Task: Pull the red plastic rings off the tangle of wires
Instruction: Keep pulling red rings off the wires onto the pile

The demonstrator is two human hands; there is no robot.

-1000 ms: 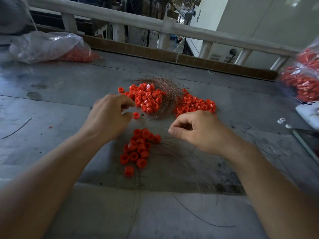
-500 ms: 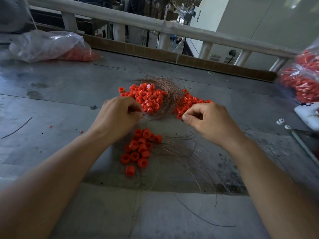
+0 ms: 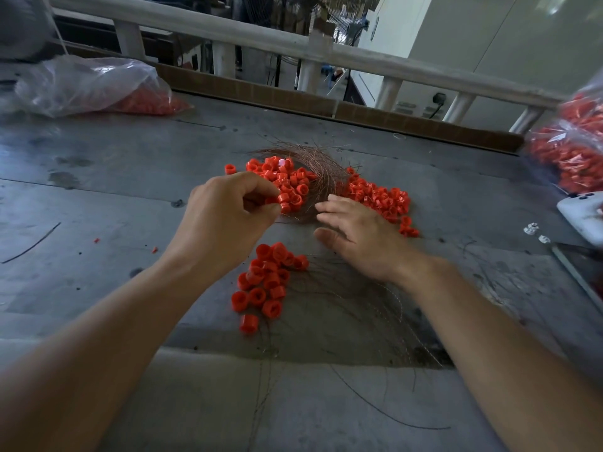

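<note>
Grip of left hand pinches one red ring; right hand spread beside wire tangle; rings judged light, rigid, slick; best held by the outer wall.

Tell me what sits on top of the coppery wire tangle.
A heap of red plastic rings covers the left part of the coppery wire tangle. The open right hand overlaps its near edge, hiding what lies there.

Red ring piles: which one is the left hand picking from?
The far pile nested in the wire tangle; the left hand pinches a ring at its near edge. The near pile and right pile lie outside it.
</note>
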